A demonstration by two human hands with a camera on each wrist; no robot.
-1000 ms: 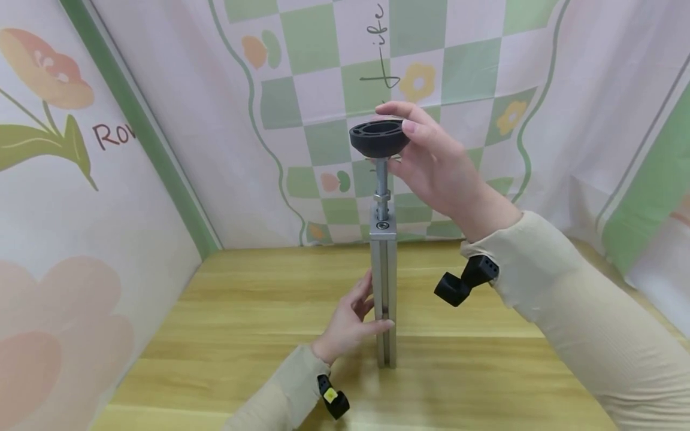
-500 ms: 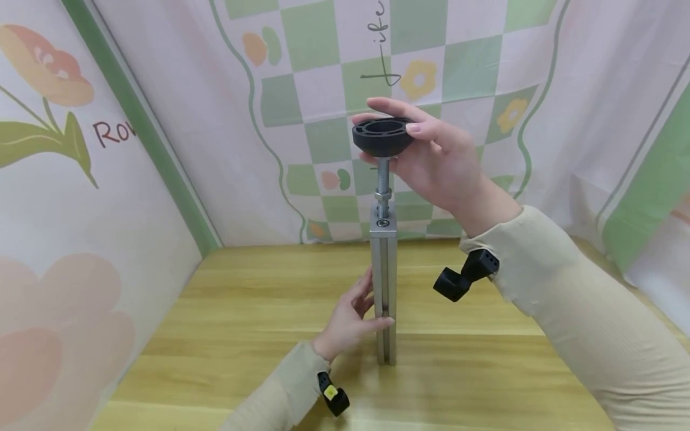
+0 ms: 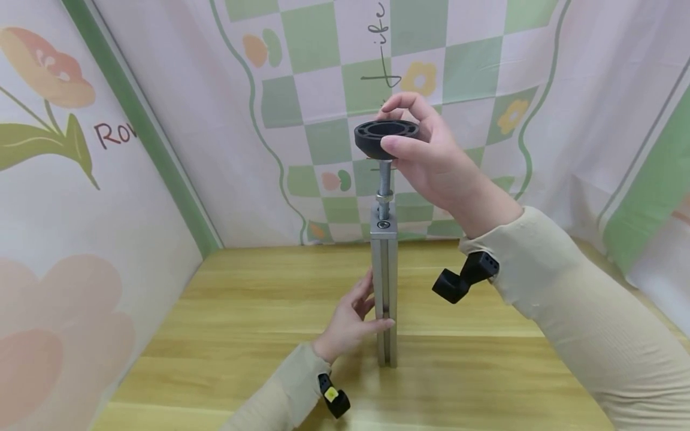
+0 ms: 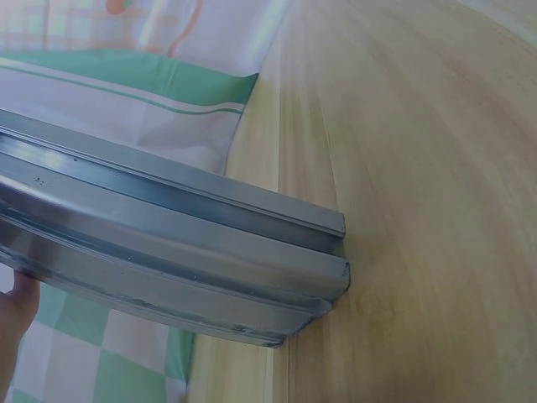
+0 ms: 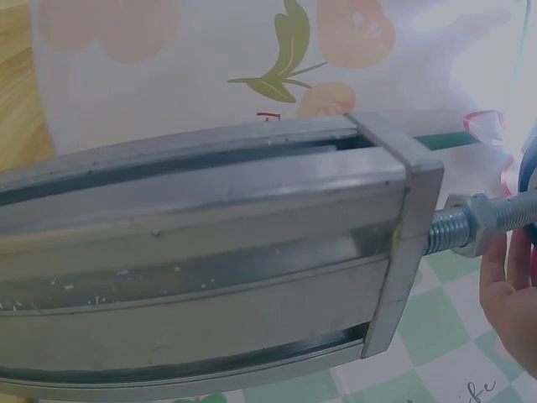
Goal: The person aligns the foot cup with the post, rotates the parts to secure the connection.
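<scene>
An aluminium profile (image 3: 384, 287) stands upright on the wooden table, its slotted side facing me. Low down, my left hand (image 3: 350, 326) grips it from the left, thumb across the front. A flat metal end plate (image 3: 383, 229) caps the profile and carries a threaded rod (image 5: 512, 211) with a hex nut (image 5: 472, 225). On top of the rod sits a black round levelling foot (image 3: 372, 143). My right hand (image 3: 439, 152) holds the foot's rim from the right, thumb at the front and fingers behind it. The left wrist view shows the profile's lower end (image 4: 319, 269) at the tabletop.
The wood-grain table (image 3: 242, 299) spreads to both sides of the profile. A checked fabric backdrop (image 3: 366, 90) hangs behind it, and a printed panel (image 3: 64, 197) closes off the left. Black camera mounts (image 3: 455, 286) sit on both sleeves.
My right thumb has moved from the foot's right edge to its front, and the fingers have shifted round the rim. The foot sits slightly further right. My left hand has stayed put.
</scene>
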